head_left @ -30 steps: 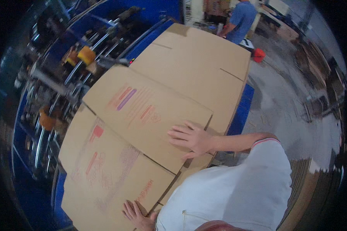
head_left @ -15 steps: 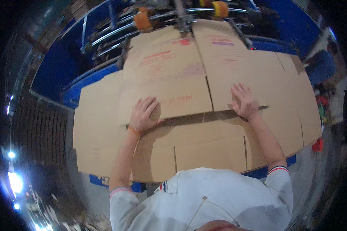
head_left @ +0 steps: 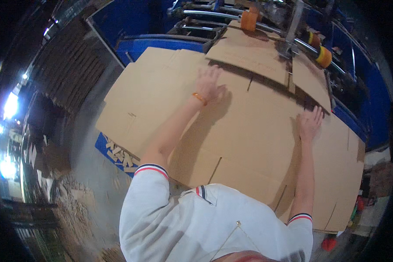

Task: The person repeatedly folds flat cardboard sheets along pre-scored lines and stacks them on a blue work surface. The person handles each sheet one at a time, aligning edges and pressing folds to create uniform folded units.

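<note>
A large flat brown cardboard sheet (head_left: 244,131) with cut slots lies in front of me. Beyond it, a printed cardboard piece (head_left: 251,55) in two panels reaches under the rollers of a blue machine, its near edge raised a little with a dark gap below. My left hand (head_left: 210,84), an orange band at its wrist, is at the left end of that edge, fingers spread and slightly blurred. Near the right end, my right hand (head_left: 310,123) has its fingers stretched toward the edge; whether they touch it is unclear. Neither hand grips anything.
Orange and yellow rollers (head_left: 249,20) sit on metal bars across the machine's blue frame (head_left: 139,22). Cardboard scraps (head_left: 120,155) lie on a blue surface under the sheet's left side, with more on the floor (head_left: 96,205). A red object (head_left: 329,243) is at lower right.
The printed cardboard piece has moved away from me, under the rollers, uncovering more of the sheet below. Both hands have reached farther forward. The view has turned and shifted.
</note>
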Available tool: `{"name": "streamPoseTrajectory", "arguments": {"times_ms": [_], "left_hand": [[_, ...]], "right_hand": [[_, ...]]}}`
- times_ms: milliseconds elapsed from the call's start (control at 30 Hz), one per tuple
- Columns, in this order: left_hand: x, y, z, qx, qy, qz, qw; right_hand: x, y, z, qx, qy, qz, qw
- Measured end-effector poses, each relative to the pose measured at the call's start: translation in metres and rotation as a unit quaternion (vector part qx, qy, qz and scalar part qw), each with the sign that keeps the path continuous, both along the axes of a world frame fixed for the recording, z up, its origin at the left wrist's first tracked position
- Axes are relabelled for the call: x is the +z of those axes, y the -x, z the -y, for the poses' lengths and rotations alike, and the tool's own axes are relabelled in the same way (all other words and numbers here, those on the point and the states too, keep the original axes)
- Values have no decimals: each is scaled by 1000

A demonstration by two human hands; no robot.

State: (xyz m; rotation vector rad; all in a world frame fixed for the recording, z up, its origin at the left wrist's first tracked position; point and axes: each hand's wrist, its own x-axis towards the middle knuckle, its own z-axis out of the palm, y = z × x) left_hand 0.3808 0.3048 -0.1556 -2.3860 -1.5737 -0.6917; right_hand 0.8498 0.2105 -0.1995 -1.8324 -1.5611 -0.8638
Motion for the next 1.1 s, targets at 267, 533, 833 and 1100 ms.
{"name": "streamPoseTrajectory", "arguments": {"times_ms": [267, 533, 833, 1100], "left_hand": [[-30, 191, 55, 449, 206, 93, 864], [-9, 262, 37, 391, 123, 88, 908], [64, 202, 61, 382, 7, -19, 924], [139, 316, 62, -68, 425, 456, 779]], "right_hand": [[-5, 14, 46, -8, 122, -31, 992], [24, 67, 46, -10, 90, -106, 990], [12, 63, 57, -22, 99, -140, 985], [27, 87, 153, 114, 183, -230, 949]]}}
